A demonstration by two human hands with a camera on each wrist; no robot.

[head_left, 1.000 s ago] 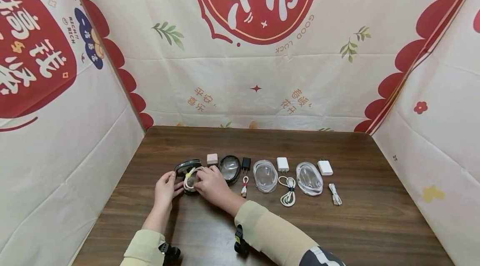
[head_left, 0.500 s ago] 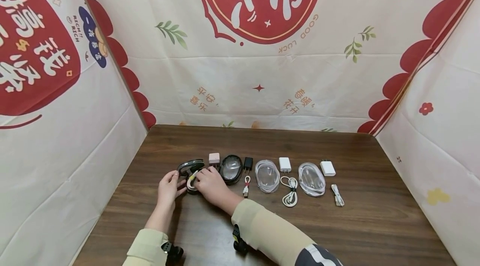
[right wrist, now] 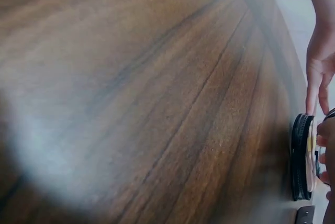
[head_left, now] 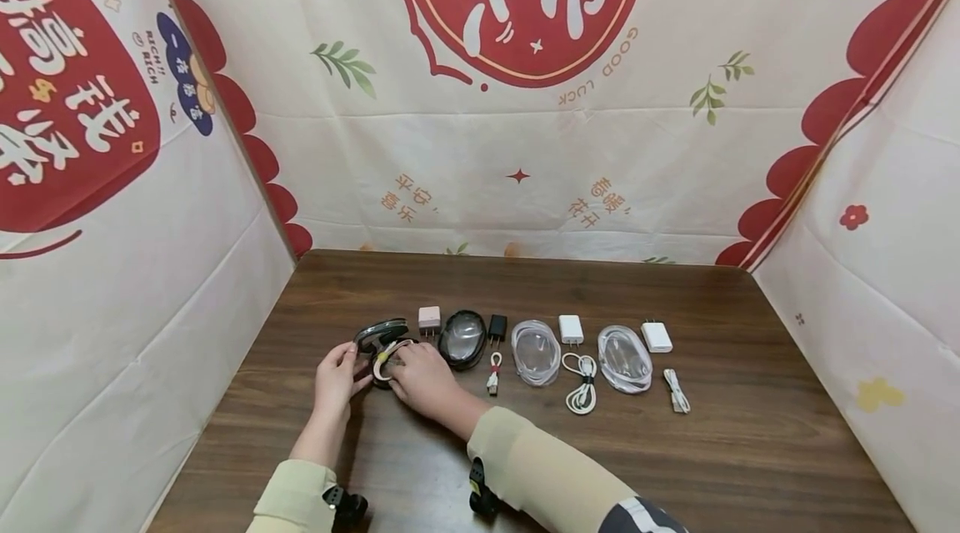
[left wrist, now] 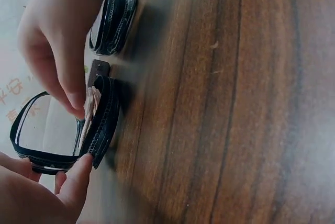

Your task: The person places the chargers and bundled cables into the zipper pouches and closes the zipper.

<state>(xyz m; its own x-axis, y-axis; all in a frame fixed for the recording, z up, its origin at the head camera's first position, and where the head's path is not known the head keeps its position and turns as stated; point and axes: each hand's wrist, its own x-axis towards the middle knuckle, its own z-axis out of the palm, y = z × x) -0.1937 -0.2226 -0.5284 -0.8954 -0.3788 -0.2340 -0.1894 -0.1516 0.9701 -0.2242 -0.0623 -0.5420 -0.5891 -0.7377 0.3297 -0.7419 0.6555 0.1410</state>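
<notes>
At the left of the row, a small round black-edged zip case [head_left: 382, 334] stands with its see-through lid raised. My left hand [head_left: 336, 380] pinches its edge, the thumb at the base and fingers by the lid, as the left wrist view shows. A coiled white cable [head_left: 381, 361] with a yellow tie lies in the case's lower half. Over it my right hand [head_left: 426, 380] reaches in from the right, fingertips down at the coil and partly hiding it. In the right wrist view the coil [right wrist: 312, 164] sits along the black wall of the case [right wrist: 300, 156].
Along the brown table [head_left: 570, 466] stand a pink charger plug [head_left: 429, 317], a closed black case [head_left: 462, 339], a black plug [head_left: 497, 327], two clear cases [head_left: 536, 353], two white plugs [head_left: 570, 329] and several bundled white cables [head_left: 581, 387]. Printed cloth walls surround the table.
The white cable has gone down from above the case into its lower half, with my right hand. My left hand keeps its hold on the case. The head view has shifted slightly.
</notes>
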